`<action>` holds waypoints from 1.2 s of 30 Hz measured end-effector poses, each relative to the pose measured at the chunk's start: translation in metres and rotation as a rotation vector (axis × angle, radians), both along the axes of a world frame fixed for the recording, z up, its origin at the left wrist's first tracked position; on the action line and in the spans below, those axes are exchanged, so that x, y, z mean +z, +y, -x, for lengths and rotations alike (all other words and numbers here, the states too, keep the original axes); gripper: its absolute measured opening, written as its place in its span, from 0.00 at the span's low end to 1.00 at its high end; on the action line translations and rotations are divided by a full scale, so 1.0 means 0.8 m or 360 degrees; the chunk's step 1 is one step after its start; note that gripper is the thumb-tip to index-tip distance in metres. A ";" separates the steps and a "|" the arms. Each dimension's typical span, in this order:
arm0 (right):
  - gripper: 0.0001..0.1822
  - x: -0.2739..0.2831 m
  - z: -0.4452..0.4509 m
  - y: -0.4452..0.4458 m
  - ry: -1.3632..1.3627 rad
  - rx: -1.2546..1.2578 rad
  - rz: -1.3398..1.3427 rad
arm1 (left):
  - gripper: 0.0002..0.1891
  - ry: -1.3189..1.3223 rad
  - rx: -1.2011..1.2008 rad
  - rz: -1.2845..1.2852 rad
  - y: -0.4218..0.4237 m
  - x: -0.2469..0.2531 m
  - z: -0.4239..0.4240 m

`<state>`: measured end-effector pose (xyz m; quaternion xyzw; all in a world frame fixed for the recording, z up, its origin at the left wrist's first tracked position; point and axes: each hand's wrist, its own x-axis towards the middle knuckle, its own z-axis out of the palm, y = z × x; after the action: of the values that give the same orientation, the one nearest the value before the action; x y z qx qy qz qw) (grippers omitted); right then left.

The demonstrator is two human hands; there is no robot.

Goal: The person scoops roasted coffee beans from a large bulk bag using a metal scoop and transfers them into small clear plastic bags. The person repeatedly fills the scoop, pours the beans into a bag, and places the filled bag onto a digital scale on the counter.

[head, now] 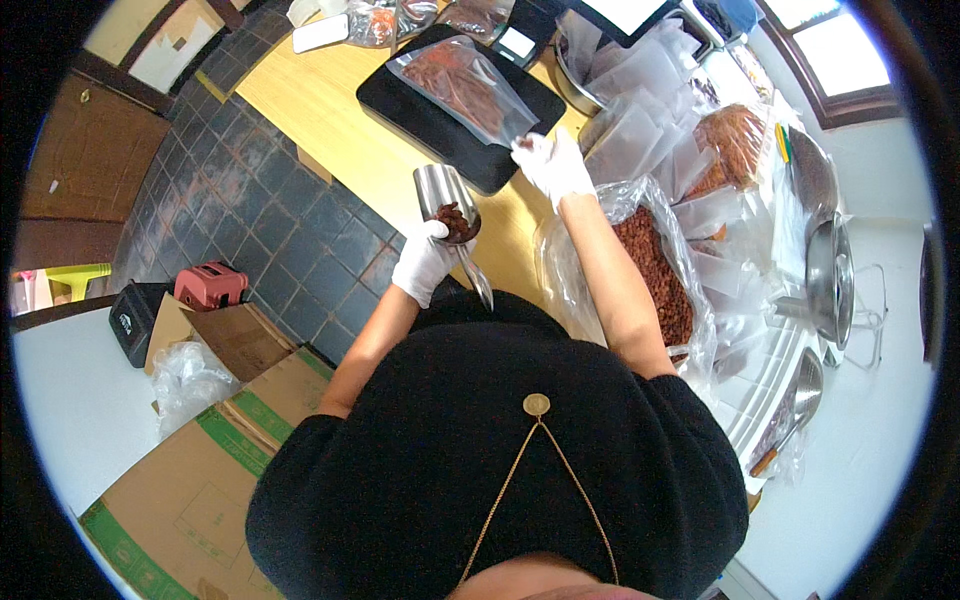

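Note:
My left hand, in a white glove, holds a stainless steel scoop with dark reddish-brown pieces in it. Its handle points back towards my body. My right hand, also gloved, is at the near end of a clear plastic pouch, with a little brown material between its fingertips. Whether it touches the pouch I cannot tell. Similar reddish-brown contents fill much of the pouch, which lies flat on a black platform. Beside my right forearm stands a large clear bag of reddish-brown pieces.
Plastic pouches crowd the right side of the wooden table, over a metal bowl. A white phone lies at the far left edge. Strainers are at the right. Cardboard boxes stand at left on the floor.

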<state>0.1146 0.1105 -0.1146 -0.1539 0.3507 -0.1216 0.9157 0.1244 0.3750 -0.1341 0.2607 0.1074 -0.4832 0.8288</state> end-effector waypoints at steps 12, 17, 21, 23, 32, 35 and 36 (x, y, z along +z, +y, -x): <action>0.09 0.046 0.073 0.081 -0.0263 0.0316 0.2551 | 0.26 -0.0020 -0.0122 -0.0022 -0.046 -0.002 0.018; 0.08 0.097 0.076 0.121 -0.0059 0.1028 0.3474 | 0.19 0.0031 -0.0218 0.0175 -0.059 -0.004 0.027; 0.10 0.065 0.074 0.114 0.0383 0.1338 0.3751 | 0.16 0.0222 -0.0415 0.0416 -0.062 -0.029 0.028; 0.07 0.042 0.077 0.106 0.0211 0.1224 0.3760 | 0.15 0.0390 -0.0403 0.0566 -0.064 -0.032 0.033; 0.05 0.043 0.070 0.102 -0.0180 0.0974 0.3327 | 0.20 0.0079 -0.0242 0.0523 -0.065 -0.022 0.035; 0.05 0.089 0.068 0.103 -0.0177 0.1096 0.2958 | 0.24 0.0055 -0.0213 0.0410 -0.062 0.005 0.027; 0.05 0.088 0.070 0.096 -0.0065 0.1199 0.2734 | 0.27 0.0029 -0.0170 0.0268 -0.065 0.027 0.030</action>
<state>0.0586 0.1875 -0.0445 -0.8785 0.0517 -0.0371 0.4734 0.1004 0.3228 -0.1125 0.1910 0.0599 -0.5364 0.8198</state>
